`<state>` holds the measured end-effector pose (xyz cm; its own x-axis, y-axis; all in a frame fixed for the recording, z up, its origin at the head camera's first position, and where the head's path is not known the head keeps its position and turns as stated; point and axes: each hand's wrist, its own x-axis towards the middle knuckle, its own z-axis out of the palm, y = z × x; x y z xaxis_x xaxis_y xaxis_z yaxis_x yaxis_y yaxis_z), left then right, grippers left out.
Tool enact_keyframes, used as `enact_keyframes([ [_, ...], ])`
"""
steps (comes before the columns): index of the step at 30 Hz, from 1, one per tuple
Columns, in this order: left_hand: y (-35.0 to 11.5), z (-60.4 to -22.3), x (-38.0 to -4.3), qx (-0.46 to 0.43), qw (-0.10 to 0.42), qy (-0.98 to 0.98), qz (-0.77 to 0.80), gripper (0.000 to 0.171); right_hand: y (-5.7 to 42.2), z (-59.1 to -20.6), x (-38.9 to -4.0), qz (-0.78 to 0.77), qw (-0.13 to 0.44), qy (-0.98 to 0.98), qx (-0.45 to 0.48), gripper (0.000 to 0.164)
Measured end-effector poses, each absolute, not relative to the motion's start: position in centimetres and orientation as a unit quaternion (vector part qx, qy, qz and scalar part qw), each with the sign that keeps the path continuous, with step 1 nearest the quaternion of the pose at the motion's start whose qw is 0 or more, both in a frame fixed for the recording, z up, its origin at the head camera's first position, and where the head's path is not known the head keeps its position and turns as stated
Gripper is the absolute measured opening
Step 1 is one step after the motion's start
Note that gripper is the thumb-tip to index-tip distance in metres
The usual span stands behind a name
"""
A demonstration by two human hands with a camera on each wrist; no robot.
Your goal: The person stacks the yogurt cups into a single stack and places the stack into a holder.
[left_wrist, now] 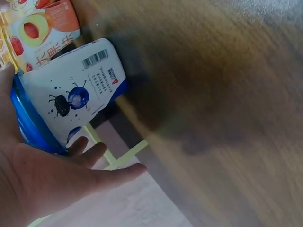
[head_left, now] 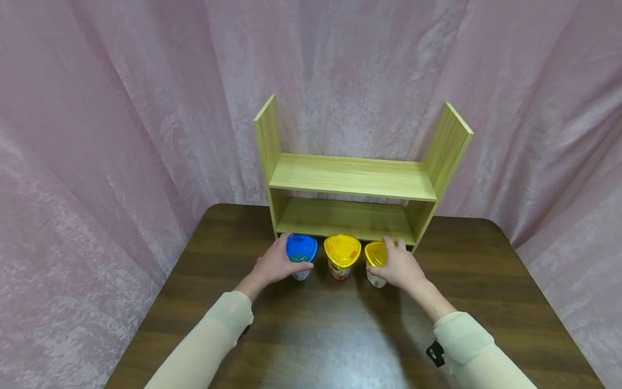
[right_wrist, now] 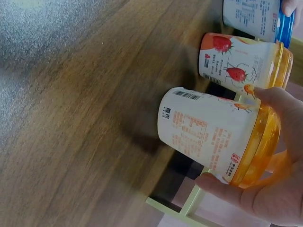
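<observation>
Three lidded yogurt cups stand in a row on the dark wooden table (head_left: 330,324). At the left, my left hand (head_left: 278,263) holds a cup with a blue lid (head_left: 300,248), thumb across its front; one finger (left_wrist: 125,174) stretches away from the cup in the left wrist view. Between the hands stands a cup with a yellow lid (head_left: 342,249) and fruit pictures, touched by neither hand as far as the head view shows. On the right, my right hand (head_left: 399,266) grips another yellow-lidded cup (right_wrist: 208,132) near its lid, with thumb and fingers on opposite sides.
Directly behind the cups stands a light wooden two-level shelf (head_left: 355,175) with upright side panels. A pink curtain (head_left: 146,108) hangs behind and at both sides of the table. Dark tabletop lies in front of the cups.
</observation>
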<state>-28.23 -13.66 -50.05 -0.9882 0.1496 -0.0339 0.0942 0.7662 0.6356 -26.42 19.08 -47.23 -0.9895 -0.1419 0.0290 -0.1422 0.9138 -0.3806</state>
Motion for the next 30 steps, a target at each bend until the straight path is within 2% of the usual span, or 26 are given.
enact_keyframes([
  [9, -13.4, -50.8, -27.8, 0.057, 0.037, 0.907, 0.415, 0.106, 19.6, -46.9, -26.0, 0.199, -0.006, -0.977, 0.072, 0.095],
  [30, -13.1, -51.5, -28.2, 0.045, 0.025, 0.881, 0.47, 0.1, 21.0, -42.0, -25.0, 0.199, 0.048, -0.977, 0.063, 0.093],
])
